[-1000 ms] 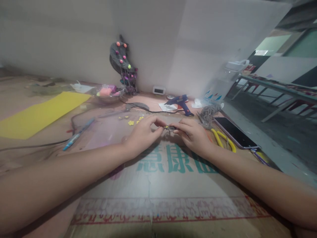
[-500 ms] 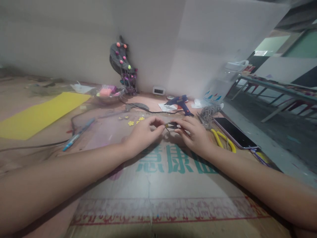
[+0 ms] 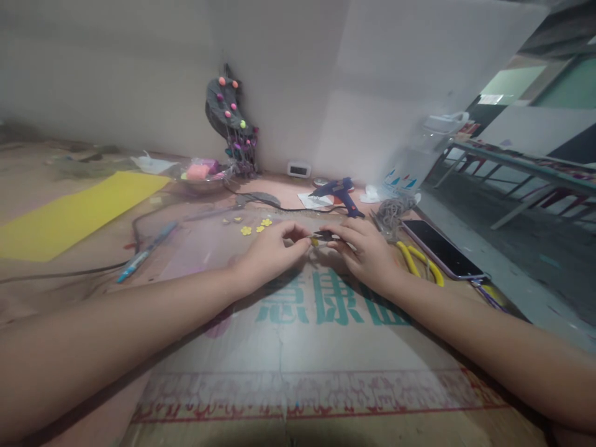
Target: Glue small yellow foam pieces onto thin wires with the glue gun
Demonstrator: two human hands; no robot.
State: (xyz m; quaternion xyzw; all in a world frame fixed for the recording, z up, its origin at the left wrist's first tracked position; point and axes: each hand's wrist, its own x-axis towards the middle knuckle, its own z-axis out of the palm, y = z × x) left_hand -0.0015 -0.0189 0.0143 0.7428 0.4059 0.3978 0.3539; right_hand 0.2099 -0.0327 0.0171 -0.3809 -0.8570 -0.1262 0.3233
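My left hand [image 3: 278,248] is closed in a pinch, with a small yellow piece [image 3: 315,242] at its thumb and fingertip. Facing it, my right hand [image 3: 365,251] grips a pair of small dark scissors [image 3: 325,236], the blades pointing left at the yellow piece. The handles are mostly hidden by my fingers. Just beyond my left hand, several small yellow flower cutouts [image 3: 246,231] lie on the board. Both hands are a little above the printed board [image 3: 298,347].
Yellow-handled pliers [image 3: 419,261] and a phone [image 3: 442,248] lie at the right. Behind my hands are a blue glue gun [image 3: 339,192] and grey yarn [image 3: 393,211]. To the left are a blue pen [image 3: 146,251] and a yellow sheet [image 3: 84,214].
The yellow piece at my left fingertips now shows plainly yellow, where a thin darker loop showed before. The scissor blades look closer together. Both arms have hardly moved.
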